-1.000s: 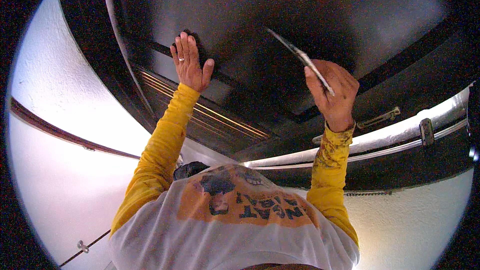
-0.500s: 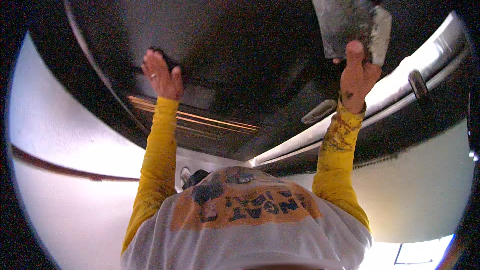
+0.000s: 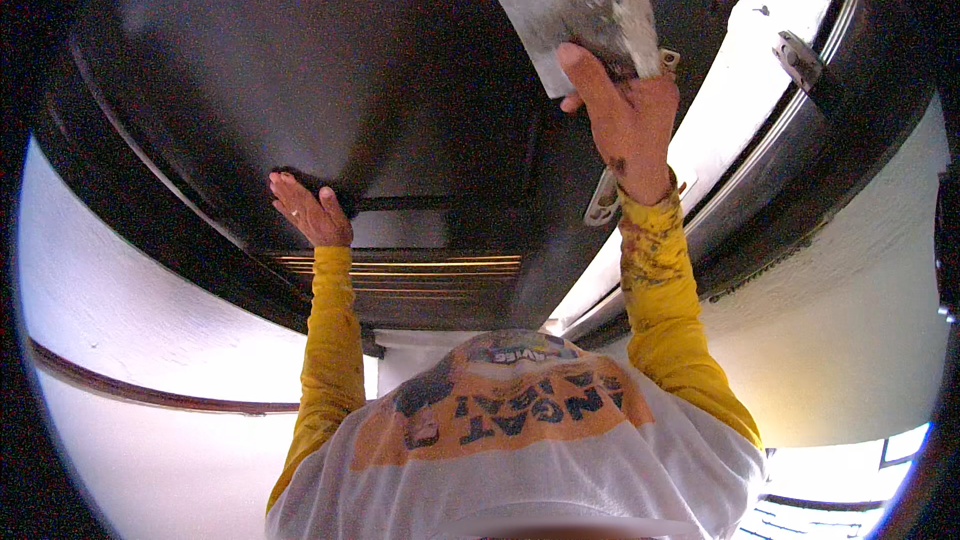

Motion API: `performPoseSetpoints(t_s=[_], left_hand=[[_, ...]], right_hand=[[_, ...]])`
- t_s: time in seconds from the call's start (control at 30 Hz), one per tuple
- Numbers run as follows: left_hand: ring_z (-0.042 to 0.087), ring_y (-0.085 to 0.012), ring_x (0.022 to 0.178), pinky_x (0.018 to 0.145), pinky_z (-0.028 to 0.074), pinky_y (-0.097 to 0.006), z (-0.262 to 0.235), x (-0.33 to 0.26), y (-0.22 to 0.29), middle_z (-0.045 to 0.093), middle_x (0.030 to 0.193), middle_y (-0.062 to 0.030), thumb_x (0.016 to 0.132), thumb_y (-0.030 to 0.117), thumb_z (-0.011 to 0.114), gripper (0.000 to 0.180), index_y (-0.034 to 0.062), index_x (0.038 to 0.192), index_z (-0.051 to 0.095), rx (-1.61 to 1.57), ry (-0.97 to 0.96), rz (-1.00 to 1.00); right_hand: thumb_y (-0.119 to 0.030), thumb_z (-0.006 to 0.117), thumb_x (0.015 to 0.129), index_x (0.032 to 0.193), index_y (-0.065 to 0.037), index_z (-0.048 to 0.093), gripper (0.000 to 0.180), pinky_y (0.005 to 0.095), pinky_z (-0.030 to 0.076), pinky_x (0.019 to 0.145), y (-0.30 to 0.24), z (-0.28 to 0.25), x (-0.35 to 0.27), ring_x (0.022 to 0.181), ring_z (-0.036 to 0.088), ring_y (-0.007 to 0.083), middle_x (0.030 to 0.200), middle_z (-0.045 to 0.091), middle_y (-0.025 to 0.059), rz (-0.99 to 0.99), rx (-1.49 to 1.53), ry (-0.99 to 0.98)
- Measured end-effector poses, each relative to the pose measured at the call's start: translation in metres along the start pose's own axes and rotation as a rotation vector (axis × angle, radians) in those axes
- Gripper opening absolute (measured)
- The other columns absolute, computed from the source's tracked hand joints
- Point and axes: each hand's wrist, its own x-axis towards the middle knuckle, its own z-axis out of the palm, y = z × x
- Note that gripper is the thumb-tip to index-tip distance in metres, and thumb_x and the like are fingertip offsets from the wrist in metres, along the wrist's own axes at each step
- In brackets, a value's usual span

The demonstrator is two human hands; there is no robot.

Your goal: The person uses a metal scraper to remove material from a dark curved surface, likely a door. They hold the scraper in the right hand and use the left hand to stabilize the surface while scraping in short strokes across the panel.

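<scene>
The right hand (image 3: 632, 130) is clamped on a flat, grey, smeared metal blade (image 3: 580, 5), thumb across the near face and fingertips partly hidden behind it. The blade lies at the upper centre of the view, in front of a dark, smooth, glossy panel (image 3: 300, 90); contact between the two cannot be determined. The left hand (image 3: 313, 215), bearing a ring, is open and grips nothing: fingers extended, thumb apart, palm toward the panel; whether it touches cannot be determined. Both wrists emerge from stained yellow fabric sleeves (image 3: 660, 290). Beside the right wrist is an elongated, silvery metal plate (image 3: 602, 198). Narrow, bright horizontal slots (image 3: 440, 275) cross the panel's lower part. Farther left stands a white, textured wall (image 3: 180, 300).
</scene>
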Motion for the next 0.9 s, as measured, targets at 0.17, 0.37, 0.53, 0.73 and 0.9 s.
performPoseSetpoints(t_s=[0.17,0.37,0.53,0.73,0.9], left_hand=[[0.012,-0.0445,0.149,0.119,0.005,-0.058,-0.019,0.031,0.040,0.018,0.160,-0.0274,0.099,0.048,0.050,0.078,-0.0050,0.152,0.025,-0.125,0.030,0.049],[0.011,-0.0441,0.149,0.119,0.005,-0.058,-0.026,0.105,0.066,0.018,0.161,-0.0266,0.097,0.040,0.058,0.073,-0.0027,0.150,0.033,-0.203,0.041,0.267],[0.011,-0.0443,0.150,0.118,0.005,-0.060,-0.044,0.154,0.046,0.018,0.161,-0.0245,0.097,0.047,0.053,0.075,0.0013,0.152,0.032,-0.112,0.019,0.432],[0.010,-0.0449,0.150,0.116,0.004,-0.064,-0.029,0.176,0.032,0.017,0.162,-0.0224,0.098,0.058,0.043,0.078,0.0043,0.154,0.030,0.026,0.054,0.543],[0.011,-0.0470,0.149,0.115,0.004,-0.065,-0.027,0.180,0.033,0.016,0.162,-0.0225,0.097,0.060,0.042,0.080,0.0055,0.154,0.030,0.030,0.067,0.560]], right_hand=[[-0.014,0.075,0.088,0.113,-0.001,0.066,0.030,0.0291,0.057,0.064,0.019,0.035,-0.066,0.079,0.067,0.0138,0.100,0.071,0.0069,0.124,0.305,0.295],[-0.009,0.077,0.086,0.109,-0.003,0.067,0.025,0.0295,0.056,0.076,0.057,0.070,-0.115,0.086,0.066,0.0141,0.100,0.070,0.0046,0.187,0.389,0.480],[-0.011,0.074,0.087,0.114,-0.003,0.065,0.030,0.0341,0.052,0.085,0.087,0.105,-0.138,0.097,0.063,0.0165,0.108,0.067,0.0052,0.102,0.468,0.687],[-0.013,0.071,0.089,0.140,-0.004,0.045,0.058,0.0338,0.041,0.103,0.116,0.148,-0.165,0.114,0.056,0.0187,0.131,0.057,0.0065,0.182,0.399,0.968],[-0.019,0.072,0.088,0.135,-0.002,0.051,0.054,0.0316,0.043,0.098,0.120,0.166,-0.154,0.110,0.057,0.0181,0.125,0.061,0.0053,0.163,0.493,1.133]])
